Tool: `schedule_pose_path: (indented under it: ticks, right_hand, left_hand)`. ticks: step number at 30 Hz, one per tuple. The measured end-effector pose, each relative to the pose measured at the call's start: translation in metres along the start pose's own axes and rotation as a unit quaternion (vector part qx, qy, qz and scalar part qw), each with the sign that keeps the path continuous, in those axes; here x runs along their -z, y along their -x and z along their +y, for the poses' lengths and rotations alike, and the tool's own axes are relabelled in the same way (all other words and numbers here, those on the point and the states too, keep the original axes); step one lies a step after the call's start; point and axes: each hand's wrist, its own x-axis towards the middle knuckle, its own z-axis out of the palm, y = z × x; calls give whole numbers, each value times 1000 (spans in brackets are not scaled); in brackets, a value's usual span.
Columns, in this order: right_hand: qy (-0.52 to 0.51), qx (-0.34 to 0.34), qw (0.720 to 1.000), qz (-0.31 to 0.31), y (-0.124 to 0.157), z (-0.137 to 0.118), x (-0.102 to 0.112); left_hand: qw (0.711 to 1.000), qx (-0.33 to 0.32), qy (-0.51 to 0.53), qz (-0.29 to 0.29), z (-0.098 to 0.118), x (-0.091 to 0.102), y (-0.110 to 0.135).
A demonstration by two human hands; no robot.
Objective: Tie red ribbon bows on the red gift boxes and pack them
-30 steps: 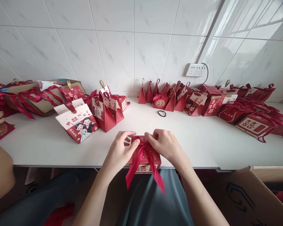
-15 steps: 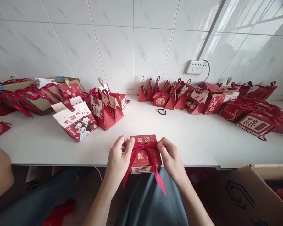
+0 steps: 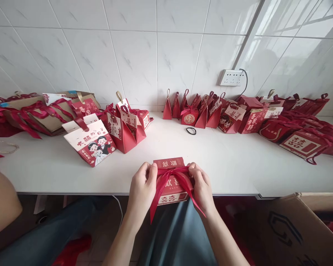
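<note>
A red gift box (image 3: pixel 168 162) with gold lettering and a cream panel sits at the table's front edge, its near end jutting out above my lap. Across its top runs a crimson ribbon (image 3: pixel 170 172), gathered at the middle with two tails hanging over the near side. My left hand (image 3: pixel 144 184) pinches the ribbon at the box's left side between thumb and fingers. At the right side, my right hand (image 3: pixel 201 186) pinches the ribbon's other side, its curled fingers close against the box. The exact form of the knot is hard to make out.
Several red boxes stand on the white table (image 3: pixel 122 171): a cartoon-couple box (image 3: pixel 96 144) left, tent-shaped boxes (image 3: pixel 201 112) behind, more at right. A black hair tie (image 3: pixel 191 130) lies mid-table. A cardboard carton (image 3: pixel 288 229) stands front right. Another person's arm (image 3: pixel 2 199) is at left.
Both hands have kept their pinch on the ribbon. The ribbon's tails have swung to the right, and the other person's hand at the far left has moved mostly out of view.
</note>
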Motion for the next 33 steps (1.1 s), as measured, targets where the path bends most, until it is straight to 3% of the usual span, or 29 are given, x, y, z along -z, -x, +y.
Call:
schedule_pose_path:
  ticks: [5, 11, 18, 27, 30, 33]
  right_hand:
    - [154, 26, 984, -86, -11, -12, 13]
    - [277, 21, 957, -83, -19, -18, 11]
    - [176, 90, 978, -63, -10, -8, 10]
    - [11, 18, 1000, -10, -7, 9, 4]
    - [-29, -11, 999, -6, -9, 11, 5]
    - [46, -8, 997, -65, -14, 7, 17]
  left_hand:
    - [999, 1, 18, -48, 4, 6, -1]
    - [995, -32, -3, -92, 6, 14, -2]
    - [997, -20, 51, -49, -2, 6, 3]
    - [996, -16, 93, 0, -2, -9, 12]
    - [992, -8, 124, -13, -5, -10, 10]
    - [989, 14, 132, -61, -8, -6, 4]
